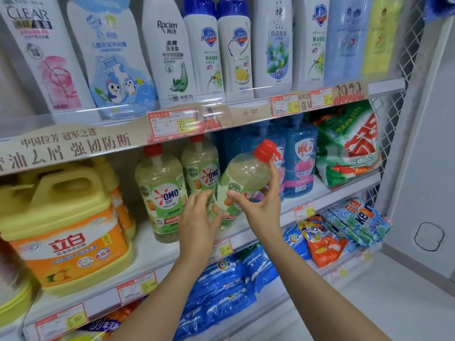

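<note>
The left hand (pixel 197 219) holds the bottom end of an OMO dish soap bottle (pixel 243 175). The right hand (pixel 261 209) grips its middle, thumb in front. The bottle leans right, red cap (pixel 266 148) up, just over the middle shelf (pixel 152 252). Two more OMO bottles (pixel 161 193) stand behind, to the left.

We see a pale yellow-green bottle (pixel 246 175) with a red cap (pixel 266 148) and a green label (pixel 222 203) printed with oranges, and a yellow jug (pixel 61 205) banded in orange and white.
</note>
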Motion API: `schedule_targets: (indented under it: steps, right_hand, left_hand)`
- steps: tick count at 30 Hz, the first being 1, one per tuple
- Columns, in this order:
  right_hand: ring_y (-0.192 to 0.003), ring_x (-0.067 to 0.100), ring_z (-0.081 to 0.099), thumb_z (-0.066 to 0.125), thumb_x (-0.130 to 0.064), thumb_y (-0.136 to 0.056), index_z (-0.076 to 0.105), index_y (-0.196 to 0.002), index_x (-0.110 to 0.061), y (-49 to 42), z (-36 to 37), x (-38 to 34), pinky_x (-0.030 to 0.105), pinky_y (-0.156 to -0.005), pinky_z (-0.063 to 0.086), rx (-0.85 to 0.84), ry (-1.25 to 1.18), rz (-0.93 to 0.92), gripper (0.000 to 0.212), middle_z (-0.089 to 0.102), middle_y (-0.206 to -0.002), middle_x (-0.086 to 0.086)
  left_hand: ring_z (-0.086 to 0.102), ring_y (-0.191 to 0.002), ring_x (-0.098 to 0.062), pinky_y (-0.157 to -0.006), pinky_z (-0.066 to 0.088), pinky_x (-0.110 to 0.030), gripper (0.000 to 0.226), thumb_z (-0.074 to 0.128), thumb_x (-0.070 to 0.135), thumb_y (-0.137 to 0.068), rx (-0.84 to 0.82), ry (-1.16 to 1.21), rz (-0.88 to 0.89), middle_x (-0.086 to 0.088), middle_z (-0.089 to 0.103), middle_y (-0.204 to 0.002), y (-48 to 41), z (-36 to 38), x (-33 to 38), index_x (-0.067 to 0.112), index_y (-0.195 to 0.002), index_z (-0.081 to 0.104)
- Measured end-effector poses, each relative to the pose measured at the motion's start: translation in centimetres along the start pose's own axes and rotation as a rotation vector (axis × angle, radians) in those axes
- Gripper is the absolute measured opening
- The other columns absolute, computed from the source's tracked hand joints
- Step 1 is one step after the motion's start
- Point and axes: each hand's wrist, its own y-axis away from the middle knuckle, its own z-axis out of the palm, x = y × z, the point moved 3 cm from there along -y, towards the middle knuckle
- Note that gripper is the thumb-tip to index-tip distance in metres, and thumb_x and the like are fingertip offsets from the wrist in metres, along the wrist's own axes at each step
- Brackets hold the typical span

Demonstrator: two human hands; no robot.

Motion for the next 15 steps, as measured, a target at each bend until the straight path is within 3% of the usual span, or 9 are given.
schedule_targets:
  steps: [1, 5, 7, 10, 15]
  right_hand:
    - [-0.135, 0.004, 0.043, 0.09, -0.031, -0.067, 0.028, -0.151, -0.037, -0.2, 0.5, -0.1, 0.036, -0.11, 0.043, -0.022, 0.044, -0.017, 0.104, 0.043, -0.146, -0.019]
    - [-0.121, -0.019, 0.036, 0.084, -0.05, -0.063, 0.02, -0.149, -0.049, -1.2, 1.9, -0.9, 0.016, -0.092, 0.038, -0.105, 0.25, -0.051, 0.107, 0.036, -0.136, -0.033]
    - [-0.123, -0.008, 0.042, 0.083, -0.055, -0.063, 0.012, -0.149, -0.054, -1.4, 2.5, -0.9, 0.027, -0.088, 0.043, -0.11, 0.356, -0.03, 0.111, 0.039, -0.138, -0.029]
    - [-0.131, 0.014, 0.048, 0.081, -0.06, -0.065, 0.005, -0.15, -0.052, -2.2, 4.2, -1.0, 0.043, -0.086, 0.05, -0.136, 0.549, -0.029, 0.114, 0.043, -0.147, -0.014]
    - [-0.124, 0.024, 0.052, 0.073, -0.069, -0.07, -0.001, -0.153, -0.044, -3.3, 5.9, -0.1, 0.045, -0.08, 0.051, -0.165, 0.753, -0.017, 0.114, 0.047, -0.141, 0.0]
  left_hand:
    - [0.054, -0.094, -0.011, -0.076, 0.04, -0.025, 0.052, 0.082, 0.033, -0.075, -0.004, 0.004, -0.014, 0.012, 0.053, -0.105, -0.1, 0.0, -0.2, 0.024, -0.12, 0.057]
    - [0.052, -0.104, -0.016, -0.083, 0.04, -0.026, 0.051, 0.076, 0.039, -0.081, -0.022, -0.059, -0.045, 0.006, 0.055, -0.113, 0.0, -0.2, -1.6, 0.021, -0.124, 0.057]
    - [0.046, -0.115, -0.022, -0.092, 0.039, -0.032, 0.05, 0.075, 0.039, -0.082, 0.059, -0.218, -0.003, -0.002, 0.053, -0.12, 0.3, -0.8, -2.2, 0.019, -0.125, 0.059]
    - [0.038, -0.123, -0.035, -0.099, 0.038, -0.053, 0.05, 0.08, 0.03, -0.075, 0.201, -0.43, 0.008, -0.013, 0.047, -0.131, 0.7, -1.5, -2.9, 0.018, -0.12, 0.062]
    - [0.021, -0.138, -0.039, -0.107, 0.034, -0.06, 0.061, 0.079, 0.021, -0.077, 0.101, -0.467, -0.001, -0.017, 0.029, -0.148, 1.4, -1.3, -4.7, 0.014, -0.132, 0.056]
